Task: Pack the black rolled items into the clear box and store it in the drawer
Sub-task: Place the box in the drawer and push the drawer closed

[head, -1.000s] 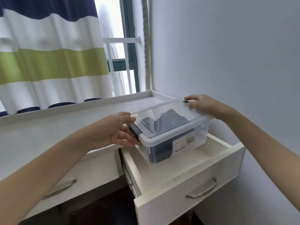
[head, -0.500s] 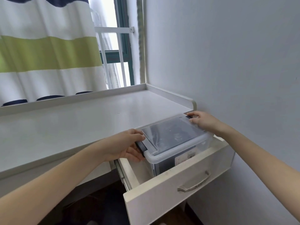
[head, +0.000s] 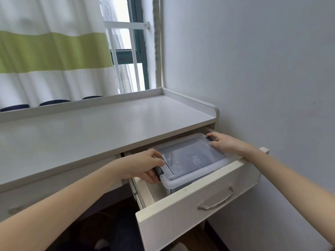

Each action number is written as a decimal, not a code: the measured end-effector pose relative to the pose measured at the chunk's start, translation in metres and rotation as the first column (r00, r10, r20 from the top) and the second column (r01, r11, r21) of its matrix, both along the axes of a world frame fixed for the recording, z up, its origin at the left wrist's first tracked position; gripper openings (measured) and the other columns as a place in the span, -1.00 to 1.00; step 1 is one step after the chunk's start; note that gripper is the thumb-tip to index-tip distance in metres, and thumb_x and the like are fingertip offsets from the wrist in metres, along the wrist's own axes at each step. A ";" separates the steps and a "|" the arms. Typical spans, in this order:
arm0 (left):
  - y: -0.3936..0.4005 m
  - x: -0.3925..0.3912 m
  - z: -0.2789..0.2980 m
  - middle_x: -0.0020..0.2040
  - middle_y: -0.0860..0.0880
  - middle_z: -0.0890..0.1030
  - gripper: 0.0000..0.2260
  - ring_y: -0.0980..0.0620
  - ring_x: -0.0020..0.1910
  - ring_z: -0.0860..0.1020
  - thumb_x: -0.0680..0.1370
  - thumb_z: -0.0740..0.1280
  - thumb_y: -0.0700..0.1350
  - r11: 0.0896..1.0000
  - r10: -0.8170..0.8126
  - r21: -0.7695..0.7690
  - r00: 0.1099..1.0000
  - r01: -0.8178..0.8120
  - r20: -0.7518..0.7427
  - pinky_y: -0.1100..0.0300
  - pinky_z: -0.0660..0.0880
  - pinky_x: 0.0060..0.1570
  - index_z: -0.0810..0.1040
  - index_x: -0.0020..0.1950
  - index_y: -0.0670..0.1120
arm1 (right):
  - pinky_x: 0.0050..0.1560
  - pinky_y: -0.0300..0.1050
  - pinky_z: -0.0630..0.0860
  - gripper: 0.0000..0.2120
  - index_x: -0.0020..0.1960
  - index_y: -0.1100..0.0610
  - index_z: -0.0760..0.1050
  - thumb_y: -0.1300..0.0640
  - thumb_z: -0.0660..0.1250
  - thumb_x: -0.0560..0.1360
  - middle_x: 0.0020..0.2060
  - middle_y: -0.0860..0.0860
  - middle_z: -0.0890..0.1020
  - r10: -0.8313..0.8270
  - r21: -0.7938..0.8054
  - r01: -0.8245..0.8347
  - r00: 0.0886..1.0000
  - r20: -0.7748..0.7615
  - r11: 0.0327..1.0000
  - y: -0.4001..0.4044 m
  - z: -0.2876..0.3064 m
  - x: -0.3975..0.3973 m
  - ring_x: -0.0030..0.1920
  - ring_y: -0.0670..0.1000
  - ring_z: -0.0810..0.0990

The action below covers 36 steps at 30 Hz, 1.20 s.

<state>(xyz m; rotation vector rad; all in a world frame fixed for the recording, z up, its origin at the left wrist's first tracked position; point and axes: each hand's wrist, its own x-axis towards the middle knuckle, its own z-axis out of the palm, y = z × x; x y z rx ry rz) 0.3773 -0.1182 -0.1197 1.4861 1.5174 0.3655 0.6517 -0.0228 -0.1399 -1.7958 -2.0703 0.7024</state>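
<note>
- The clear box [head: 192,166] sits down inside the open drawer [head: 183,211], its lid just above the drawer's front panel, its body mostly hidden behind that panel
- The left hand [head: 139,166] is at the box's left end: the fingers [head: 155,156] curl over the lid's edge from above and the thumb comes in from below, so the hand is closed around the black latch [head: 159,172] there
- The right hand [head: 226,144] lies at the box's far right corner, fingers laid nearly flat on the lid, fingertips touching the second black latch [head: 209,138]; whether it grips the rim or only presses on it cannot be told
- Through the lid a dark mass shows, the black rolled items [head: 192,158]; single rolls cannot be made out under the glare
- The box is translucent, glossy plastic with rounded corners; the lid has a raised rim around a flat sunken rectangular panel that catches white reflections
- The drawer is off-white board with a faint grain, plain inner walls, and a curved brushed-metal handle [head: 216,201] on the front below the box
- Above the box the desktop [head: 90,131] is smooth, matte white, with a low raised lip along its back and right edges, rounded at the corner
- Right of the box stands a plain pale wall [head: 253,60]; beyond the box hang a white curtain with a green band [head: 50,51] and white window bars [head: 126,57]
</note>
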 end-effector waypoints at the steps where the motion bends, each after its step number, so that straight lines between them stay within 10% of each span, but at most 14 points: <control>1: 0.000 0.002 0.002 -0.11 -0.19 0.67 -0.69 -0.06 -0.22 0.68 0.59 0.22 -0.06 0.999 -0.027 0.025 0.996 0.029 -0.089 0.10 0.65 -0.03 0.32 0.31 -0.04 | 0.10 -0.14 0.38 -0.56 0.45 0.04 0.27 0.04 0.17 0.58 0.19 0.01 0.44 0.019 0.009 -0.020 0.997 0.073 1.000 -0.001 0.001 0.003 0.13 0.04 0.45; 7: -0.005 0.024 0.015 -0.16 -0.01 0.57 -0.68 -0.03 -0.21 0.54 0.58 0.14 0.08 0.885 -0.003 0.331 0.716 0.326 -0.698 0.13 0.48 -0.20 0.44 0.24 -0.04 | 0.46 -0.09 0.10 -0.42 0.47 -0.17 0.19 -0.23 0.22 0.49 0.47 -0.07 0.20 0.298 0.064 -0.313 0.937 0.183 0.948 -0.036 0.018 0.015 0.47 -0.05 0.12; 15: -0.030 0.066 0.021 0.56 0.04 0.13 -0.28 -0.07 0.53 0.10 0.46 0.24 0.33 0.793 -0.289 0.296 0.756 0.533 -0.588 -0.17 0.11 0.47 0.06 0.53 0.16 | 0.52 -0.05 0.04 -0.29 0.37 -0.47 0.11 -0.32 0.38 0.32 0.48 -0.37 0.03 0.530 -0.086 -0.523 0.839 0.123 0.848 -0.073 0.028 0.012 0.50 -0.26 -0.05; 26: -0.028 0.065 0.008 0.61 -0.02 -0.18 -0.11 -0.05 0.56 -0.27 0.41 0.35 0.28 0.802 -0.284 0.265 0.732 0.536 -0.619 -0.25 -0.25 0.47 -0.17 0.53 0.23 | 0.46 -0.17 0.03 -0.31 0.16 -0.61 0.09 -0.22 0.48 0.29 0.46 -0.39 -0.02 0.562 -0.030 -0.570 0.798 0.218 0.821 -0.079 0.036 0.000 0.45 -0.28 -0.05; 36: -0.007 0.041 0.003 0.60 -0.09 -0.18 -0.11 -0.08 0.56 -0.28 0.41 0.23 0.38 0.774 0.001 0.416 0.657 0.476 -0.753 -0.31 -0.25 0.45 -0.14 0.56 0.09 | 0.52 -0.02 -0.01 -0.13 0.48 -0.27 0.06 -0.28 0.42 0.30 0.52 -0.21 -0.02 0.443 0.167 -0.520 0.827 0.347 0.838 -0.049 0.034 -0.022 0.52 -0.10 -0.07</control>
